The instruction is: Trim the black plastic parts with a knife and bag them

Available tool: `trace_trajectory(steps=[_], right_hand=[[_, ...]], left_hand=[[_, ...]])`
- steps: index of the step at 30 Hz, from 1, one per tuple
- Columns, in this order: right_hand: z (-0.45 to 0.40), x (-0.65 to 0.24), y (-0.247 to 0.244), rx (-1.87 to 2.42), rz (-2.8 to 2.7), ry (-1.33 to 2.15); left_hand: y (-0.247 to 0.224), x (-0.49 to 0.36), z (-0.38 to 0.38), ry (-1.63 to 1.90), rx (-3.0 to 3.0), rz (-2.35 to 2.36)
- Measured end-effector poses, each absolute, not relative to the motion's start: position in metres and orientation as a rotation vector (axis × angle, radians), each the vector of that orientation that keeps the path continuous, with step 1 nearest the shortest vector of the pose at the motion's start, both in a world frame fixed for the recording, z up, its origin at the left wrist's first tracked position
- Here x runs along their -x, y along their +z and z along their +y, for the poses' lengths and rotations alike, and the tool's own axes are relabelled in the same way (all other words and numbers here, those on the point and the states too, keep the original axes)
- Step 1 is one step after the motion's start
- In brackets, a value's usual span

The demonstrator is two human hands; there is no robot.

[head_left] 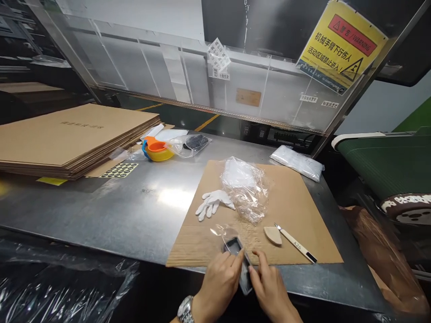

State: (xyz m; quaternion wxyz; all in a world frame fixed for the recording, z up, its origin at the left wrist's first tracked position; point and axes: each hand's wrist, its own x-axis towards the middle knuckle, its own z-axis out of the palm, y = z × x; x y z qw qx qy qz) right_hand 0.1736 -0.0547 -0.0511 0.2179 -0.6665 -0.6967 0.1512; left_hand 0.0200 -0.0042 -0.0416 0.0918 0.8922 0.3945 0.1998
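Head view: left hand [220, 274], right hand [269, 279] curled round dark tray [246, 278] by table edge [128, 244]; open cardboard [291, 197] beyond knife [296, 243].

Table [101, 211] brightly lit, washed out by glare towards 8 o'clock; clear film [219, 231] glints at 6 o'clock; deep shadow at 7 o'clock. Wide-angle distortion slants the metal uprights [62, 47] at 10 and 2 o'clock; background dim, soft near 10 o'clock.

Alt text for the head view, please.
A person's left hand and right hand hold a small dark box-like item at the near edge of a cardboard sheet on a metal table. A white glove and crumpled clear plastic lie beyond; a craft knife lies to the right.
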Motion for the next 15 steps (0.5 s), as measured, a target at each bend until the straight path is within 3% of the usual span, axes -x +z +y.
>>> trace_trajectory(steps=[2,6,9,12,15], right_hand=[[-0.050,-0.173,-0.040,1.944,-1.847,0.511],[-0.046,-0.171,-0.008,2.118,-1.915,0.332],[-0.048,-0.181,0.027,2.049,-1.906,0.346],[-0.054,-0.203,0.054,1.799,-1.777,0.682],[-0.068,-0.219,0.048,1.602,-1.256,1.112]], left_hand=[[-0.034,-0.021,-0.007,0.663,-2.775,1.083],[-0.011,-0.023,-0.004,0.760,-2.813,0.975],[0.010,-0.026,0.007,0.727,-2.691,1.027],[0.033,-0.035,0.016,0.766,-2.579,0.969],[0.052,-0.052,0.015,0.944,-2.530,0.806]])
